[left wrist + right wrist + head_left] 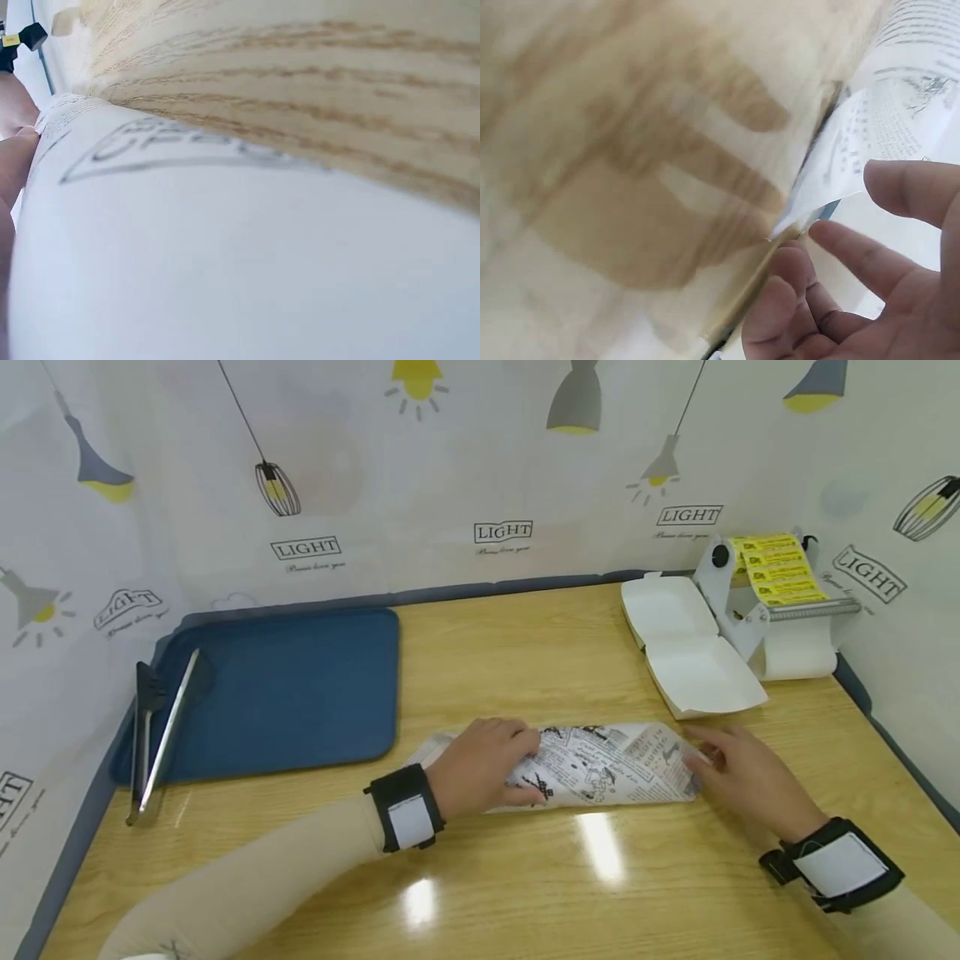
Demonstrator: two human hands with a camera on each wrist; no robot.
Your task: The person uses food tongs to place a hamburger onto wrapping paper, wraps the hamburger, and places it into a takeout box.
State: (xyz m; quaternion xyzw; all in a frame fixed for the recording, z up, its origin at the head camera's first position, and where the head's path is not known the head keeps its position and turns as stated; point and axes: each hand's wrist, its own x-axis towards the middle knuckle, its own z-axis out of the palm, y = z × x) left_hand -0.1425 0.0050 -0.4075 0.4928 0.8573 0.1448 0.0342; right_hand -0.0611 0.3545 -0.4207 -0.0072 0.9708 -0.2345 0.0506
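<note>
The yellow wood-grain tabletop (525,893) affords passage at lower centre; right of centre, an open white hinged box (701,672) obstructs travel beyond the bare right hand (750,777).

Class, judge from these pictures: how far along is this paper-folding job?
Done: the printed paper is folded into a long packet. In hand: the left hand rests on it; the right hand is at its right end. Probably left: finishing that end, then perhaps using the open white box and yellow labels.
</note>
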